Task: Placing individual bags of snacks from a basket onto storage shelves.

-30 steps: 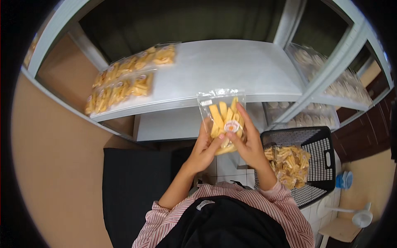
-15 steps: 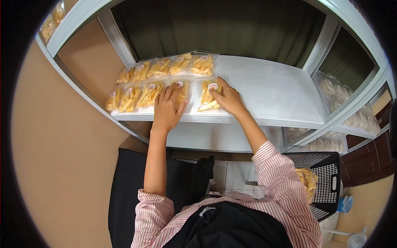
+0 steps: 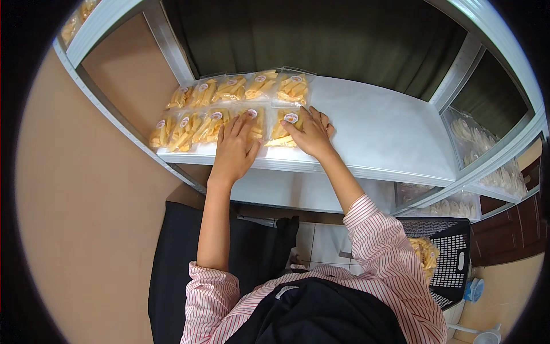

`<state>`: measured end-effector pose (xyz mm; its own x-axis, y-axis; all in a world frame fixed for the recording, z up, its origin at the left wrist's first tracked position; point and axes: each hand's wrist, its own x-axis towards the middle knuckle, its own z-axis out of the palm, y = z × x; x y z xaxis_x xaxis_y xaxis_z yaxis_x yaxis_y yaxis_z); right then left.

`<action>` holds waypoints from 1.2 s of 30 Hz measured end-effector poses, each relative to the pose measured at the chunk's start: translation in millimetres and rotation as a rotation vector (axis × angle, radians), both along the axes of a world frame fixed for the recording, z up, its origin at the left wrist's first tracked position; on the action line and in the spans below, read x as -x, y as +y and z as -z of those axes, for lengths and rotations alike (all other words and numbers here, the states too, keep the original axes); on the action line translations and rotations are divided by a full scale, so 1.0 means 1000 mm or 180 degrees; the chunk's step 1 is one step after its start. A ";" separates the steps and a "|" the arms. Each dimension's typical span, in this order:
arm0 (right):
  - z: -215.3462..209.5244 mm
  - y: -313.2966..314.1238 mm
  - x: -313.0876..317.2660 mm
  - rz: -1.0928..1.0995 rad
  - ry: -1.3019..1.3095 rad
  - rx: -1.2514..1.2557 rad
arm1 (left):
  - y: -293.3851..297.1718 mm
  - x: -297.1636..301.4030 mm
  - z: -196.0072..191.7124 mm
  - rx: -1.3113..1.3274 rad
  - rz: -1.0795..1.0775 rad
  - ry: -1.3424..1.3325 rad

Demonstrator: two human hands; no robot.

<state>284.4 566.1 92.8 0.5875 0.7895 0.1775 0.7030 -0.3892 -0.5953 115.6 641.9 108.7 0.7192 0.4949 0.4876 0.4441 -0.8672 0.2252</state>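
Note:
On the white shelf (image 3: 389, 129), clear bags of pale yellow, strip-shaped snacks with round labels lie in two rows. My left hand (image 3: 234, 149) lies with its fingers spread over a front-row bag (image 3: 256, 121), covering its left part. At the right end of that row is another bag (image 3: 282, 133). My right hand (image 3: 314, 135) grips it along its right side, thumb on the front near the label and the other fingers bent at its edge. Behind them, the back-row bags (image 3: 293, 90) lie side by side.
A dark curtain (image 3: 321, 40) hangs behind the shelf, framed by metal posts (image 3: 455, 74). Bags of whitish pieces (image 3: 472, 132) lie on shelving at the right. Below right stands a black basket (image 3: 452, 252) holding a snack bag (image 3: 425, 255). Black cloth (image 3: 189, 258) hangs below left.
My right hand has slid the end bag slightly left, narrowing the gap to the bag under my left hand. The left hand stays nearly in place. The view has shifted a little.

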 end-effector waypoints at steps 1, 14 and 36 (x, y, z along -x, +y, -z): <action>0.001 0.001 -0.002 0.0013 -0.0011 -0.0011 | 0.001 0.000 -0.001 -0.0016 0.0014 0.0040; 0.019 -0.061 0.006 0.0511 -0.0354 -0.1481 | -0.043 -0.009 -0.016 -0.0050 0.0363 -0.0602; 0.315 -0.573 0.022 0.3820 0.2390 0.1576 | -0.222 -0.120 0.092 -0.0087 0.0903 -0.0192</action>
<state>262.9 -6.5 -222.3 0.7424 -0.3267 -0.5849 -0.5731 -0.7618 -0.3020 236.1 419.5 16.5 0.7963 0.2643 0.5441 0.1694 -0.9609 0.2189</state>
